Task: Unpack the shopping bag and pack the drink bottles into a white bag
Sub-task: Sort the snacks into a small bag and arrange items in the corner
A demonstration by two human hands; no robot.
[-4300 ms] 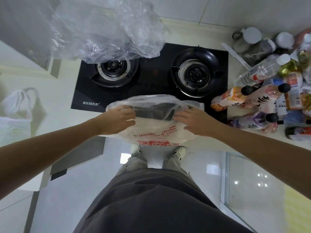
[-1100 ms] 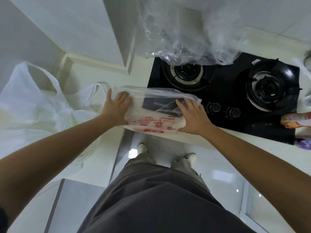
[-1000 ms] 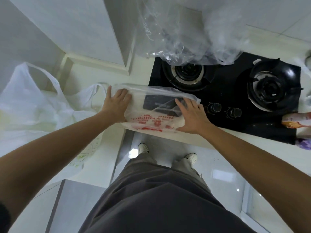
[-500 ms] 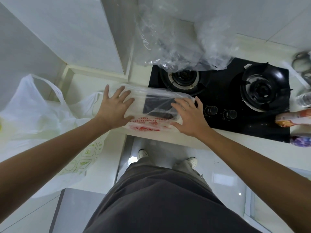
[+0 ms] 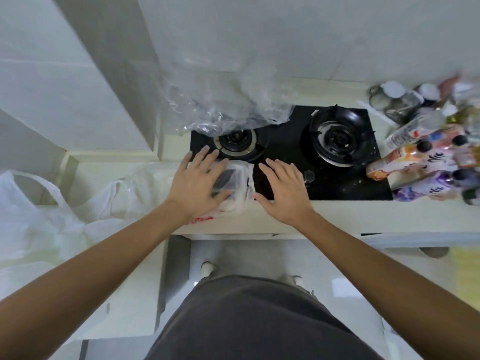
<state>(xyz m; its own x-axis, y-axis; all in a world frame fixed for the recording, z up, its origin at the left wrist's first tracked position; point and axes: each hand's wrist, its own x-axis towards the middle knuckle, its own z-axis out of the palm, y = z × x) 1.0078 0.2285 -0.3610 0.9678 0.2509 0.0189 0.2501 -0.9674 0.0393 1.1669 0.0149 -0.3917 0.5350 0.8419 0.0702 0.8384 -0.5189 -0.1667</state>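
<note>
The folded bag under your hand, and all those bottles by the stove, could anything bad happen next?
Maybe. The folded bag lies partly on the stove, pressed flat by the left hand; left there, it might melt if a burner is lit. The right hand is off it, so it may spring open. The drink bottles lie crowded on their sides near the counter edge and could roll off.

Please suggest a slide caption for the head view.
Left hand presses the folded red-printed plastic bag flat at the black gas hob; right hand open beside it.
</note>
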